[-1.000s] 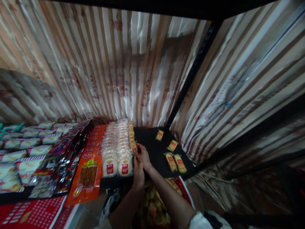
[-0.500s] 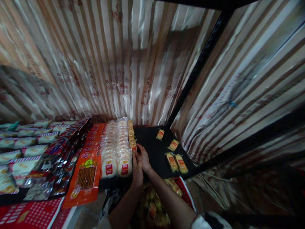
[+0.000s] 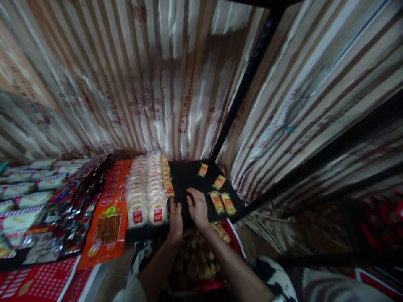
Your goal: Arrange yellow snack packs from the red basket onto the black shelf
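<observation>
On the black shelf, my left hand is open beside the near end of a row of small yellow wrapped snacks. Its fingertips are close to the nearest packet; whether they touch it I cannot tell. A little to the right, my right hand lies over the bare shelf with its fingers loosely bent and apart, nothing visible in it. Left of the yellow row stand two rows of round white wrapped crackers. Several loose yellow packets rest on the shelf to the right of my hands.
An orange snack bag, dark shiny bags and white wrapped packets line the left. Below my arms, a red basket holds more yellow packets. A black post rises at the back before striped sheeting.
My hands, together at the near end of the yellow row before, have come apart. The right hand has moved right over the shelf, away from the row. The view has shifted slightly.
</observation>
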A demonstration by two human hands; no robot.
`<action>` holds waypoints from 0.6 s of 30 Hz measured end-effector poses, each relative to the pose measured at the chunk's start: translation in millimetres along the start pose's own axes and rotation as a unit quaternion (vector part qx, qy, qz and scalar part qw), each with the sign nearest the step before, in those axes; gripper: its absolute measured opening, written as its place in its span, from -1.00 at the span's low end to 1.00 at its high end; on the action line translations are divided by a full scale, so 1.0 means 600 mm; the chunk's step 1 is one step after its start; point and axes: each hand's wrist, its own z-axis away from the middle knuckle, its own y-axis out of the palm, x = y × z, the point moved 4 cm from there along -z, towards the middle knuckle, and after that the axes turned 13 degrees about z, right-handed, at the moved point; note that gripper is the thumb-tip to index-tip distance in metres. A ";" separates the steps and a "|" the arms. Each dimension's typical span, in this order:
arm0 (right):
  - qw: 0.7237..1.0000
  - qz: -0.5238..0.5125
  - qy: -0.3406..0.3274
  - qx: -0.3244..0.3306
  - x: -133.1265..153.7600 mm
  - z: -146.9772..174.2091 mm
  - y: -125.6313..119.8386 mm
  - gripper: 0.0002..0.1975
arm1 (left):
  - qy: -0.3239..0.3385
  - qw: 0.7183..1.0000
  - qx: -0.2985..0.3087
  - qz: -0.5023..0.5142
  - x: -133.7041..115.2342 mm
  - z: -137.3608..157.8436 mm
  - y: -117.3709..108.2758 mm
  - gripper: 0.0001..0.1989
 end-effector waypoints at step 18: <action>0.979 0.184 0.031 0.085 -0.029 0.059 -0.077 -0.65 | -0.048 0.998 -0.006 -0.040 0.039 0.070 -0.001 -0.77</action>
